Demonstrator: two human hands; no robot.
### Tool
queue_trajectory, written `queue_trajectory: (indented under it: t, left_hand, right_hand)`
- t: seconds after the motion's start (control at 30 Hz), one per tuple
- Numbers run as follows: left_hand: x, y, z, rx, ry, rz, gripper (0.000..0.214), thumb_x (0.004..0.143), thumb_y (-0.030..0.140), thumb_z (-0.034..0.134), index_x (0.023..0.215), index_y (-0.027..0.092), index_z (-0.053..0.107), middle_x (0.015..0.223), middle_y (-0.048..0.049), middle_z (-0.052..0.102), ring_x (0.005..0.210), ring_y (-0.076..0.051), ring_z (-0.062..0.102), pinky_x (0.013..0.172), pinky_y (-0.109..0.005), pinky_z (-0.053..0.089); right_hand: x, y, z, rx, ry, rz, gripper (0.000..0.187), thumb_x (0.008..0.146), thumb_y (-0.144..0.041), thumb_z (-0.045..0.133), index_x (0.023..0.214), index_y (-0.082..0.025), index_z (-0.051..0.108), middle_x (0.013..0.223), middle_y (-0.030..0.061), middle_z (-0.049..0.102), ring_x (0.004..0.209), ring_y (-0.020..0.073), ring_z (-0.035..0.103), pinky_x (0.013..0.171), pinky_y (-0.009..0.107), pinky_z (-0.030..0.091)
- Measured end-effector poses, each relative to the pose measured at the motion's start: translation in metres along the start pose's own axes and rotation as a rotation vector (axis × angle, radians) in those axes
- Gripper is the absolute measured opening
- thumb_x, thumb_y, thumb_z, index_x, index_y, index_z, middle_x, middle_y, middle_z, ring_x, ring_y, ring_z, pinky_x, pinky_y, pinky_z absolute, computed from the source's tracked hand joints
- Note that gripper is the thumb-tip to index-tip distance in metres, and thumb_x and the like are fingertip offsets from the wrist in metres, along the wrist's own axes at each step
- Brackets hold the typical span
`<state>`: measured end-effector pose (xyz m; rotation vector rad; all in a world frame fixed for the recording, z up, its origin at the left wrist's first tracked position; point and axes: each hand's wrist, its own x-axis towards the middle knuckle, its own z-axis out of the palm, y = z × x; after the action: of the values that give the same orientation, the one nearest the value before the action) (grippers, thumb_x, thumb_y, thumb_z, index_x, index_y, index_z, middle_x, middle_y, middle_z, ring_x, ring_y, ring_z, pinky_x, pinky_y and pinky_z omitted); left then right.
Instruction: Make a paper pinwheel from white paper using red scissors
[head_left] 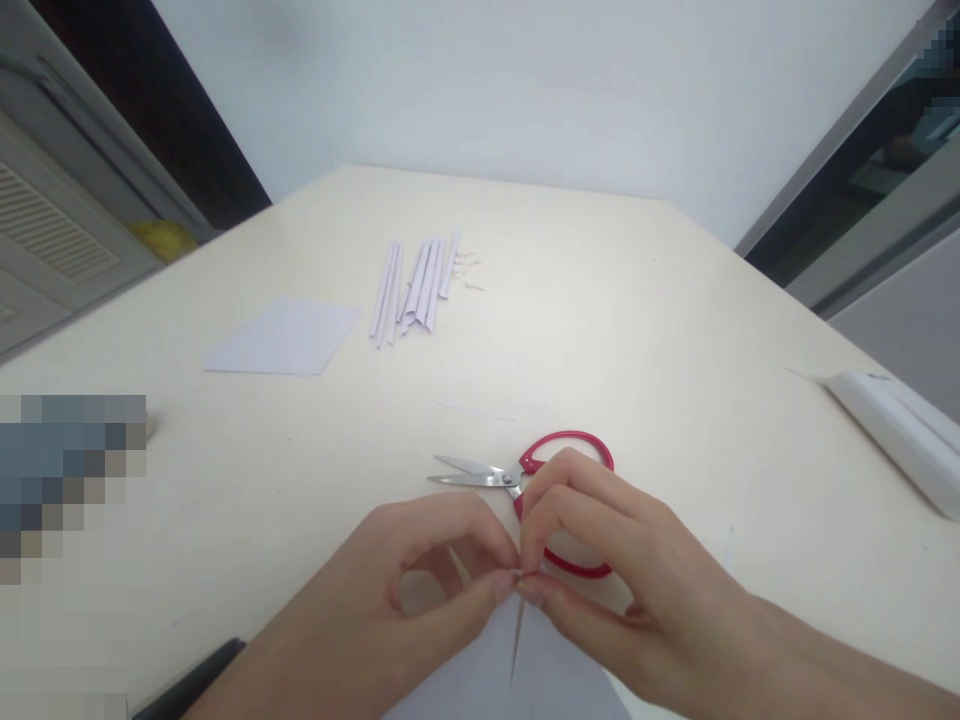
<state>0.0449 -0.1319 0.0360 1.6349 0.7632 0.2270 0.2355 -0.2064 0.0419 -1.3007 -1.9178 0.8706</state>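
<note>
scissors: red handles, silver blades | paper strips: pale lilac-white, plain | flat sheet: same pale lilac-white | table: plain cream

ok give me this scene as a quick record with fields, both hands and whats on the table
left hand: fingertips pinch the top of the white paper
right hand: pinches the same spot, meeting the left fingertips
grip: both shut on the paper at its crease
scissors: red handles, flat on the table just behind the hands, blades pointing left
paper strips: bundle at the far middle
flat sheet: left of the strips
scraps: right of the strips
white object: at the right edge, unclear what
</note>
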Motion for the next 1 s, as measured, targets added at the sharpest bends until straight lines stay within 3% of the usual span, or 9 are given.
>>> queue_trajectory:
  t: [0.37,0.6,0.8,1.0]
  left_hand:
    - [-0.0015,0.0008,0.0014,-0.02,0.027,0.061,0.014,0.089,0.027,0.063,0.076,0.022,0.066,0.074,0.0053,0.068,0.07,-0.013,0.062,0.065,-0.017,0.048]
    - [-0.0011,-0.0024,0.001,-0.078,-0.01,0.0,0.015,0.09,0.028,0.06,0.077,0.023,0.065,0.075,0.0037,0.068,0.072,-0.016,0.062,0.066,-0.021,0.049]
    - [-0.0031,0.0005,0.0003,-0.164,-0.029,0.014,0.017,0.09,0.028,0.063,0.074,0.022,0.065,0.072,0.0042,0.065,0.069,-0.013,0.059,0.064,-0.02,0.047]
    - [-0.0012,0.002,-0.0008,-0.313,-0.056,0.017,0.016,0.088,0.028,0.068,0.073,0.022,0.068,0.069,0.0051,0.062,0.064,-0.01,0.053,0.057,-0.016,0.044]
  right_hand:
    - [-0.0016,0.0004,0.0027,-0.057,0.084,-0.095,0.016,0.084,-0.002,0.059,0.09,-0.017,0.058,0.093,0.0049,0.06,0.081,0.0152,0.058,0.067,0.026,0.05]
    - [-0.001,-0.0029,0.0031,-0.287,0.168,-0.261,0.012,0.087,-0.003,0.056,0.089,-0.012,0.065,0.086,0.0099,0.067,0.075,0.0193,0.061,0.064,0.031,0.053]
    - [-0.0051,0.0037,0.0008,-0.413,0.155,-0.437,0.023,0.094,-0.005,0.046,0.089,-0.012,0.068,0.086,0.012,0.07,0.079,0.0217,0.064,0.069,0.035,0.054]
    - [0.0011,-0.0038,-0.0048,-0.444,0.119,-0.478,0.04,0.094,-0.003,0.041,0.067,-0.016,0.067,0.074,0.0094,0.072,0.066,0.0194,0.067,0.06,0.034,0.057]
